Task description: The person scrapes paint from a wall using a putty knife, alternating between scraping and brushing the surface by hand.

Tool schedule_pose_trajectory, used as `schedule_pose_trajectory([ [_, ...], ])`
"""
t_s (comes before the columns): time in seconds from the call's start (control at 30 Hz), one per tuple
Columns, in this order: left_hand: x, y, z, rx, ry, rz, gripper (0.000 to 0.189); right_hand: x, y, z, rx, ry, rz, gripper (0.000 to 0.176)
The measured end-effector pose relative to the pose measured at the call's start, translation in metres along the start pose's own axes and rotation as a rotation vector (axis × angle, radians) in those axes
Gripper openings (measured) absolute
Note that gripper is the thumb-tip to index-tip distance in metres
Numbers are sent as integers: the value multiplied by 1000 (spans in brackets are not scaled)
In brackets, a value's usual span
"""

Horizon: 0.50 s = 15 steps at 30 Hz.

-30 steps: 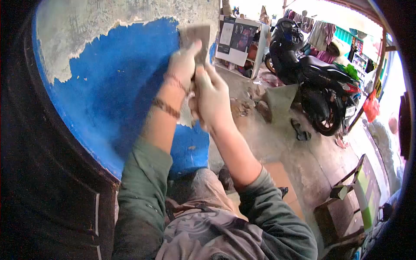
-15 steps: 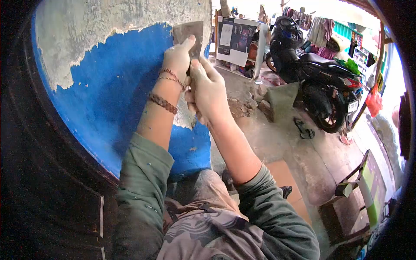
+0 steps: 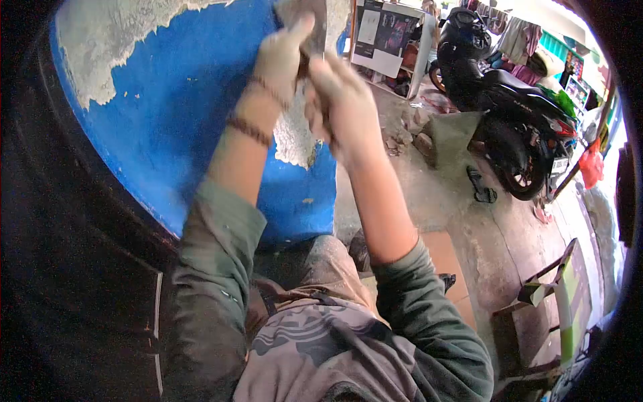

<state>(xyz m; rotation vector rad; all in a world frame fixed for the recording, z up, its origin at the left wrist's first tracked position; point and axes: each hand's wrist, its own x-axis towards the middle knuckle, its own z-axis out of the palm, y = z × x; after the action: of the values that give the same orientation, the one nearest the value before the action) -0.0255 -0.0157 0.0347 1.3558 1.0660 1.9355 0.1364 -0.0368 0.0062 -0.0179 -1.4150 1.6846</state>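
Note:
A wide metal paint scraper (image 3: 315, 44) is held up against the wall (image 3: 194, 114), its blade near the top edge of the view. My left hand (image 3: 280, 61) grips it, with the thumb lying along the blade; its other fingers are largely out of sight. Wrapped round the handle, my right hand (image 3: 348, 110) sits just below and to the right, hiding most of it. Both hands are blurred. Blue paint covers much of the wall, while bare grey plaster (image 3: 97, 63) shows in ragged-edged patches at the upper left and behind the hands.
To the right a black motorcycle (image 3: 509, 100) is parked on the concrete floor (image 3: 429, 194). Stone rubble (image 3: 423, 142) and a sandal (image 3: 481, 185) lie near it. A shelf unit (image 3: 388, 47) stands behind. At lower right is a green-and-white panel (image 3: 575, 301).
Both hands and the scraper have moved up in the view, with the right hand also shifting rightward. The camera's view has tilted and shifted slightly.

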Motion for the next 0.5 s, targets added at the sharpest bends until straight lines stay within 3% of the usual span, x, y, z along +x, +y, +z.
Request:
schedule_pose_trajectory([
  [0.03,-31,-18,4,-6,36,145,35,-20,21,-8,-55,17,47,24],
  [0.07,-70,-36,5,82,185,79,36,-42,51,-17,-46,13,149,28],
  [0.1,-110,-56,5,134,291,-77,34,-67,85,-28,-36,10,247,33],
  [0.17,-172,-147,-33,-333,333,-511,35,-117,172,-53,193,-43,346,46],
  [0.2,-209,-168,-34,-366,399,-586,34,-141,174,-51,163,10,470,50],
  [0.23,-237,-180,-33,-403,469,-672,34,-152,137,-43,-181,34,715,53],
  [0.3,-249,-177,-28,-422,481,-647,34,-172,157,-48,99,31,736,52],
  [0.33,-251,-168,-23,-436,482,-598,35,-172,166,-51,96,31,753,52],
  [0.37,-244,-157,-21,-443,493,-598,35,-167,175,-54,129,40,623,52],
  [0.4,-227,-139,-17,-316,438,-471,34,-163,180,-56,162,52,494,53],
  [0.43,-213,-127,-15,-190,380,-347,33,-157,167,-55,365,-14,555,54],
  [0.5,-187,-120,-17,-225,342,-311,36,-138,151,-55,309,-33,497,54],
])
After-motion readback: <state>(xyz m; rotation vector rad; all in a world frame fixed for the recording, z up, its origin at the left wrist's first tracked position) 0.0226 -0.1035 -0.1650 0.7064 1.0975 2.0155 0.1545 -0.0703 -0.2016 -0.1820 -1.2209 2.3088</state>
